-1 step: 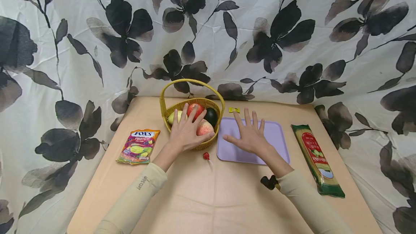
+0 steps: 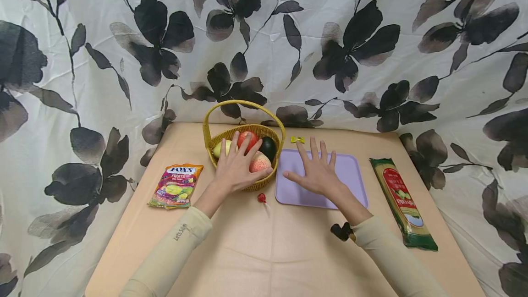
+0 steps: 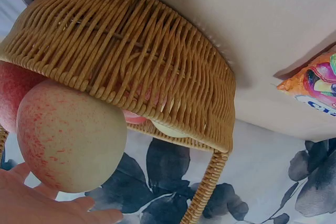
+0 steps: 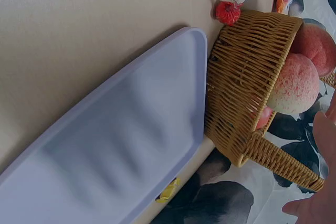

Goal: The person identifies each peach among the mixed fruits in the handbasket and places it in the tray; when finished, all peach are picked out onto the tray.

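Observation:
My left hand (image 2: pixel 236 168) is held over the front of a yellow wicker basket (image 2: pixel 208 136), fingers spread and straight, gripping nothing. Inside the basket are a pinkish peach (image 2: pixel 260 163), a red round fruit (image 2: pixel 248 139), a dark green fruit (image 2: pixel 268 148) and a pale yellow-green fruit (image 2: pixel 216 150), partly hidden by the fingers. In the left wrist view a peach (image 3: pixel 71 135) bulges above the wicker rim near the hand (image 3: pixel 47 203). My right hand (image 2: pixel 316 173), also spread, hovers over a lilac tray (image 2: pixel 350 178) and casts finger shadows on it, as the right wrist view shows.
A Fox's candy bag (image 2: pixel 176 186) lies left of the basket. In front of the basket is a red lollipop (image 2: pixel 261 198). Behind the tray sits a small yellow wrapped candy (image 2: pixel 297 140). A long green-and-red packet (image 2: pixel 404 203) lies at right. Floral cloth (image 2: pixel 288 58) hangs behind the table.

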`<state>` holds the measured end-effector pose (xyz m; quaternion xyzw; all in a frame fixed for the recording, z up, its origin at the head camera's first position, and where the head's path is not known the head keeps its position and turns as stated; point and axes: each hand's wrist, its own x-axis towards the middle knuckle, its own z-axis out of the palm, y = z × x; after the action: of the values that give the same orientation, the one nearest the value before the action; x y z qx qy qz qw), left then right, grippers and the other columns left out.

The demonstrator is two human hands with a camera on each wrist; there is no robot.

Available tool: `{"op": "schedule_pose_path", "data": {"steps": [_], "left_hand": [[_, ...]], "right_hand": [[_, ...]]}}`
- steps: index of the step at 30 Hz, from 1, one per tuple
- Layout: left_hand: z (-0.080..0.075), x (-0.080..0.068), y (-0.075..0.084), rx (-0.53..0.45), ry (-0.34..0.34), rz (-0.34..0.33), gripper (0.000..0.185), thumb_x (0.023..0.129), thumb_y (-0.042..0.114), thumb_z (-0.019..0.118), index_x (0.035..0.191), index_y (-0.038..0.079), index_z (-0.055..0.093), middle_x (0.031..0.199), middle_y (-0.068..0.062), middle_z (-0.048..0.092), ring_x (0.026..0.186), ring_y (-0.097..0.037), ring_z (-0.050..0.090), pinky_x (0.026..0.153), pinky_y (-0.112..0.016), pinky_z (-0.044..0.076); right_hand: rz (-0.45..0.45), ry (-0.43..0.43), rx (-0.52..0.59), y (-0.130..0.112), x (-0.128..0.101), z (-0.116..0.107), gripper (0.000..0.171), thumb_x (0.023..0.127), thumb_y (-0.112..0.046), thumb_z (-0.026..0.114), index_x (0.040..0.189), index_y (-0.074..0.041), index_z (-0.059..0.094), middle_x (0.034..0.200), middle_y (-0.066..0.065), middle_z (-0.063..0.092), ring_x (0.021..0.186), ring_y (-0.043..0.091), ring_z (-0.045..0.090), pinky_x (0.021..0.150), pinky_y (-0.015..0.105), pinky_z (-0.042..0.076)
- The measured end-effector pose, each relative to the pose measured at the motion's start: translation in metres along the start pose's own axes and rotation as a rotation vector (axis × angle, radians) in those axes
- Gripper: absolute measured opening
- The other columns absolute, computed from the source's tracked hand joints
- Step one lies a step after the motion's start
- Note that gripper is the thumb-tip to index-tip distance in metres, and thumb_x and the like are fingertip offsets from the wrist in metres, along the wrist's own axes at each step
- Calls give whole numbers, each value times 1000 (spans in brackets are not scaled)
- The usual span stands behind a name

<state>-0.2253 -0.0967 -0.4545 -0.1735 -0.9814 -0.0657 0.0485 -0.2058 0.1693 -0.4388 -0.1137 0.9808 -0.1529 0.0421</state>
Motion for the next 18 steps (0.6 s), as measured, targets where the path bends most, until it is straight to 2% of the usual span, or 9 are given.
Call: {"op": "schedule_pose_path", "data": {"steps": [6,8,11,14,16,18], "left_hand": [[2,1,1,26,-2,-2,96,88,92,31,166,38,21,176,-5,14,163,-39,-4,128,-69,2],[1,0,-1,10,12,-5,96,87,91,33,166,38,20,176,-5,14,163,-39,-4,128,-69,2],[1,-5,-7,-54,56,-25,98,85,91,42,166,39,20,177,-6,11,163,-41,-5,127,-70,2],[3,-15,-19,-139,109,-76,107,81,91,51,167,38,18,177,-9,3,162,-43,-7,128,-70,5],[5,-25,-29,-226,126,-130,114,78,91,58,167,35,16,177,-9,-7,162,-43,-8,126,-71,13],[9,-36,-40,-330,132,-185,119,75,89,64,168,33,14,176,-9,-13,161,-44,-7,122,-74,23]], "right_hand": [[-2,-6,9,3,1,3,106,90,-76,58,169,-23,12,174,20,-14,158,51,-14,119,81,-6],[-13,5,5,2,1,3,104,90,-75,59,168,-21,15,174,21,-10,159,51,-10,120,80,0],[-46,46,-4,-4,1,2,97,92,-72,61,166,-20,26,174,22,4,159,52,5,120,78,20],[-102,110,-6,-14,1,-3,81,95,-61,65,159,-19,39,168,21,27,150,50,34,101,71,50],[-152,146,-2,-23,1,-7,70,96,-52,69,152,-16,47,158,19,41,140,44,49,88,65,59],[-216,165,-2,-34,3,-11,61,96,-41,73,147,-12,53,148,19,52,128,39,59,80,58,62]]}}
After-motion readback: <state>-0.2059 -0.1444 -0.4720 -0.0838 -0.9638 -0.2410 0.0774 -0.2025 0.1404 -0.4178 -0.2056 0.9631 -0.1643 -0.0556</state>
